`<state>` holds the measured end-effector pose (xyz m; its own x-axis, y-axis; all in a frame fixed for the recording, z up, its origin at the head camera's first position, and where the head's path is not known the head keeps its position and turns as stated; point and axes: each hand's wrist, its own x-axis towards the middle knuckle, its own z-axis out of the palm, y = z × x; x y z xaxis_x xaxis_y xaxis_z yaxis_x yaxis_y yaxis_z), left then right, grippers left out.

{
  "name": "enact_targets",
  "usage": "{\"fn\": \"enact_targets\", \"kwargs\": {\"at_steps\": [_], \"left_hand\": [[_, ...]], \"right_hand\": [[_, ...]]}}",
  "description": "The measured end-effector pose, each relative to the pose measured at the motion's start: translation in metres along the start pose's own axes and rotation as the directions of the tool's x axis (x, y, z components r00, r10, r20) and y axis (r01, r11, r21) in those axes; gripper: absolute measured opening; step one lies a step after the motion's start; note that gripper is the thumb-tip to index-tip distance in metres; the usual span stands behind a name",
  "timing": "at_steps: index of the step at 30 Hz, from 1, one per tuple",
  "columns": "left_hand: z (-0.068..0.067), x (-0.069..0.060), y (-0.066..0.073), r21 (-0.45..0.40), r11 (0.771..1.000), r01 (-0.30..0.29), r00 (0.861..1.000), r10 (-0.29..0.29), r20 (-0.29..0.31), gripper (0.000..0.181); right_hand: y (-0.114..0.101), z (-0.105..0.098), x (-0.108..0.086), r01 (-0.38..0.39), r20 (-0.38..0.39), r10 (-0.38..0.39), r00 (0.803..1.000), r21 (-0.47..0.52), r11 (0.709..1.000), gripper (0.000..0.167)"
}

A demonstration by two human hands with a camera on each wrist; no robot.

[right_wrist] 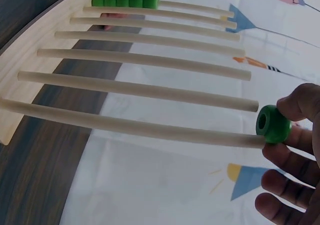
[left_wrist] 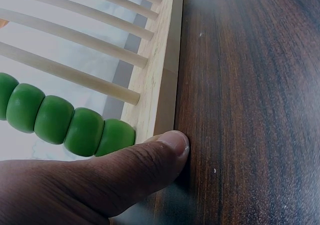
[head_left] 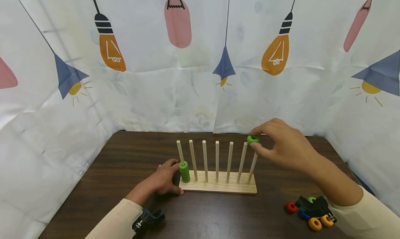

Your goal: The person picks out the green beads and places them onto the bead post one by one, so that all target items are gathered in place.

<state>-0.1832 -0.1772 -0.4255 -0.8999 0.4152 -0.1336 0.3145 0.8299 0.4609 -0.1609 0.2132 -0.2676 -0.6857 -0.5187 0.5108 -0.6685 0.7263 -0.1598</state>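
A wooden peg stand (head_left: 218, 187) with a row of several upright pegs stands on the table. My left hand (head_left: 165, 178) grips its left end; the thumb (left_wrist: 145, 160) presses the front edge of the base, while the other fingers lie behind the green beads. Several green beads (left_wrist: 85, 130) are stacked on the leftmost peg. At the far right, my right hand (head_left: 285, 145) pinches a single green bead (right_wrist: 276, 125) between thumb and fingers. That bead is at the tip of the rightmost peg (right_wrist: 150, 129), its hole facing the peg but looking slightly off it.
Loose beads lie on the dark table (head_left: 125, 155) near the right forearm: a red bead (head_left: 291, 207), a blue bead (head_left: 304, 214), orange beads (head_left: 315, 224) and a green one, partly hidden by the black wrist strap (head_left: 312, 207). A patterned white curtain (head_left: 150, 103) hangs behind.
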Motion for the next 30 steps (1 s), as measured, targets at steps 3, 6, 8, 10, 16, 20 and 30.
{"fn": "enact_targets", "kwargs": {"at_steps": [3,6,8,10,16,20,30], "left_hand": [[0.000,0.000,0.001,-0.002,1.000,0.001,1.000,-0.001,-0.001,0.093],[0.000,-0.001,0.001,-0.005,1.000,0.000,1.000,-0.001,-0.003,0.093],[0.000,-0.001,0.002,-0.007,1.000,0.000,1.000,0.000,-0.005,0.092],[-0.001,-0.001,0.002,-0.009,1.000,0.001,1.000,-0.001,-0.005,0.092],[-0.001,-0.002,0.003,-0.008,1.000,0.004,1.000,-0.004,-0.002,0.093],[-0.002,-0.002,0.003,-0.008,1.000,0.003,1.000,-0.003,-0.001,0.094],[-0.001,-0.001,0.001,-0.009,1.000,0.002,1.000,-0.002,0.001,0.094]], "right_hand": [[-0.002,0.001,0.001,0.007,-0.001,-0.007,1.000,0.004,1.000,0.020],[-0.003,0.003,0.002,0.012,0.001,-0.012,1.000,0.009,1.000,0.020],[-0.004,0.003,0.002,0.014,0.003,-0.014,1.000,0.013,1.000,0.020],[-0.005,0.004,0.003,0.015,0.002,-0.015,1.000,0.016,1.000,0.020],[-0.006,0.006,0.006,0.035,0.001,-0.035,0.999,0.028,0.999,0.021],[-0.007,0.008,0.008,0.043,-0.003,-0.043,0.999,0.037,0.998,0.022],[-0.011,0.012,0.011,0.051,-0.006,-0.051,0.999,0.041,0.998,0.024]]}}
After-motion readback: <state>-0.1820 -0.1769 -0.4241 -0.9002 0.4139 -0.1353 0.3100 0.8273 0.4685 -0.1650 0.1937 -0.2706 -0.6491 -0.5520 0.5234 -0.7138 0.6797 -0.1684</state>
